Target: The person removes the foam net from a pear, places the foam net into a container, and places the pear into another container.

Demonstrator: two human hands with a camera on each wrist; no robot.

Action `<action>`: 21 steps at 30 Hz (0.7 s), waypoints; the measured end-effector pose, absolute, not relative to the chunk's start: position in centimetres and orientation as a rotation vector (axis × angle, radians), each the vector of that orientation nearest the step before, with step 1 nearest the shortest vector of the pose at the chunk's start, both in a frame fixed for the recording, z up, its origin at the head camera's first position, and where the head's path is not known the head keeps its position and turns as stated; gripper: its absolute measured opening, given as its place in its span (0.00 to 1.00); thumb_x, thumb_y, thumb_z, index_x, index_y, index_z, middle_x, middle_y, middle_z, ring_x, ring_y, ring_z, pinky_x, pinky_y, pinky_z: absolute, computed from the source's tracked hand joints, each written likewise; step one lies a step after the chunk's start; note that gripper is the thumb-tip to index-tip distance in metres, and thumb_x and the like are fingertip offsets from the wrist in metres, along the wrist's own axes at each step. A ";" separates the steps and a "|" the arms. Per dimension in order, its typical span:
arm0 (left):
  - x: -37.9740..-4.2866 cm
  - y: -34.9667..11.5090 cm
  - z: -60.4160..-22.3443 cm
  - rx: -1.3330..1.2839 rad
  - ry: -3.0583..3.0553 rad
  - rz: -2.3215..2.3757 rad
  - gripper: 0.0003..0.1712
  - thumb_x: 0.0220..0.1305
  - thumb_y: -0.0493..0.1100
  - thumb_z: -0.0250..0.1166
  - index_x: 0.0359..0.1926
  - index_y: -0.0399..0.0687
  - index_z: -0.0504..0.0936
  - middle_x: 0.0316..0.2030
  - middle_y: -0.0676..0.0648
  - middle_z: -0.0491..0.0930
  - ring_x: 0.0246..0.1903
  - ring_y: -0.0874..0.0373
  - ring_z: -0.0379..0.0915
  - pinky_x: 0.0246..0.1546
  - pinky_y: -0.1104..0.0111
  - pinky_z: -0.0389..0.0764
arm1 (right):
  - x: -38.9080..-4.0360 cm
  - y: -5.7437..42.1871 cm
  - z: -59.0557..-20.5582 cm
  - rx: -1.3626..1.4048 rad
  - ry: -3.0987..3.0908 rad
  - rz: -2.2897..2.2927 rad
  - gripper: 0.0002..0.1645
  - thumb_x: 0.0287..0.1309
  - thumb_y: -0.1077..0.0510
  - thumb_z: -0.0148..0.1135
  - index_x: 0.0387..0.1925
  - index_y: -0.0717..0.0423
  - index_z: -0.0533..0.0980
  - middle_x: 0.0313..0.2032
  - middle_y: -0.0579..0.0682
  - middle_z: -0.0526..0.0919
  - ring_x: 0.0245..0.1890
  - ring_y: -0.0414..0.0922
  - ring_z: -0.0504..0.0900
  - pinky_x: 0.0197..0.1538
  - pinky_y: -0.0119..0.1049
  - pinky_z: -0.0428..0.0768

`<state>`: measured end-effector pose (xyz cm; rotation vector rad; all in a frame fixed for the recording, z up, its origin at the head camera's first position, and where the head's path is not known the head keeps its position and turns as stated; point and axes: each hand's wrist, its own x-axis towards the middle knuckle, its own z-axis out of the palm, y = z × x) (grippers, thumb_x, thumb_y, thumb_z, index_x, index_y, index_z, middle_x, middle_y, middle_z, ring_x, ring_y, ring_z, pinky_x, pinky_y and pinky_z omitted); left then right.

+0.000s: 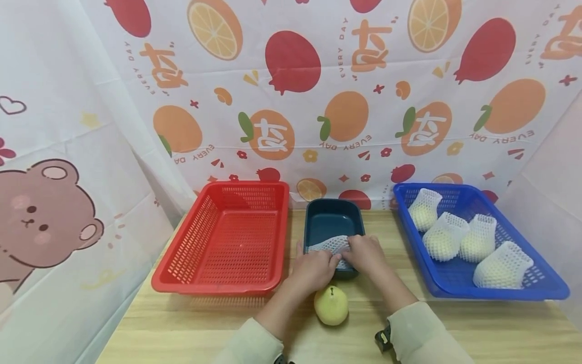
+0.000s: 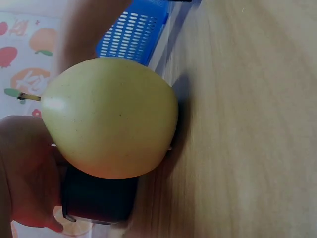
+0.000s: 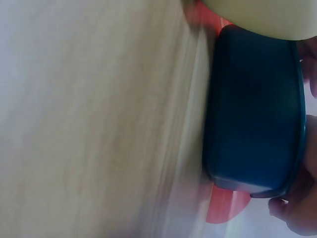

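Observation:
A white foam net sleeve [image 1: 331, 244] lies over the near part of a dark teal container [image 1: 333, 221]. My left hand [image 1: 313, 269] pinches the sleeve's near edge, and my right hand [image 1: 366, 254] grips its right end. The fingertips of both hands come close together at the container's near end. Just in front of the container, a bare yellow pear [image 1: 331, 306] stands on the table, stem up, between my forearms. In the left wrist view the pear [image 2: 111, 119] covers much of the container. The right wrist view shows the container's outer wall [image 3: 255, 111], while the sleeve is hidden there.
On the left stands a red basket [image 1: 220, 289] with nothing in it. A blue basket [image 1: 493, 292] on the right holds several pears in white foam sleeves [image 1: 443, 240]. Behind the wooden table [image 1: 182, 333] hangs a fruit-print cloth [image 1: 300, 126].

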<state>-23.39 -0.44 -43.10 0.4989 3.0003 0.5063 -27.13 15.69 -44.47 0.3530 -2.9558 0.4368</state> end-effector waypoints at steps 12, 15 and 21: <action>-23.5 -0.3 -42.7 0.383 2.939 0.497 0.37 0.74 0.67 0.38 0.48 0.47 0.85 0.48 0.43 0.85 0.53 0.43 0.79 0.66 0.29 0.38 | -25.7 15.8 -44.3 0.655 -2.761 0.375 0.06 0.56 0.56 0.68 0.37 0.49 0.85 0.39 0.47 0.87 0.47 0.50 0.83 0.67 0.72 0.52; -23.5 -0.4 -42.7 0.392 2.949 0.479 0.36 0.75 0.66 0.38 0.50 0.48 0.85 0.49 0.44 0.85 0.54 0.45 0.78 0.66 0.29 0.39 | -25.7 15.9 -44.7 0.653 -2.951 0.323 0.11 0.63 0.53 0.57 0.34 0.48 0.85 0.38 0.47 0.88 0.47 0.49 0.84 0.68 0.74 0.45; -23.2 -0.5 -42.4 0.478 2.974 0.601 0.29 0.77 0.59 0.41 0.53 0.52 0.84 0.53 0.48 0.84 0.57 0.50 0.77 0.66 0.29 0.39 | -25.7 16.1 -44.9 0.613 -3.081 0.314 0.22 0.73 0.48 0.45 0.41 0.49 0.85 0.45 0.50 0.87 0.53 0.52 0.81 0.69 0.72 0.44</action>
